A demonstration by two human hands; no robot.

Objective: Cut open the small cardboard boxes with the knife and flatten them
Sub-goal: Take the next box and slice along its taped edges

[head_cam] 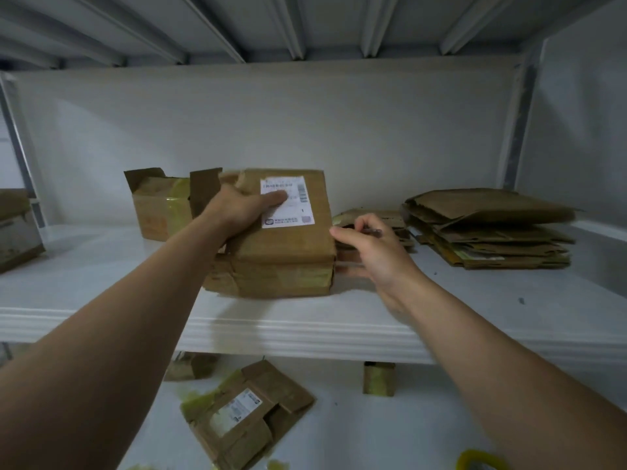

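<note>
Left grip [244,208] holds box [288,256]; right grip [369,252] holds knife [373,231] beside it.

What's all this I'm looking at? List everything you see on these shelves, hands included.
labelled box: one, brown with a white shipping label, middle of the upper shelf
open box: one, brown with yellowish tape, behind it to the left
flattened cardboard stack: one pile, brown, upper shelf, right
loose flattened pieces: brown, count unclear, between stack and labelled box
edge box: one, brown, far left, partly cut off
flattened box: one, brown, labelled, lower shelf
small cardboard pieces: two, brown, back of the lower shelf
yellow object: one, bottom edge, unidentifiable
shelf: white, two levels
left hand: grips the labelled box's top, thumb on the label
right hand: at the box's right edge, holding a thin grey tool, possibly the knife
</note>
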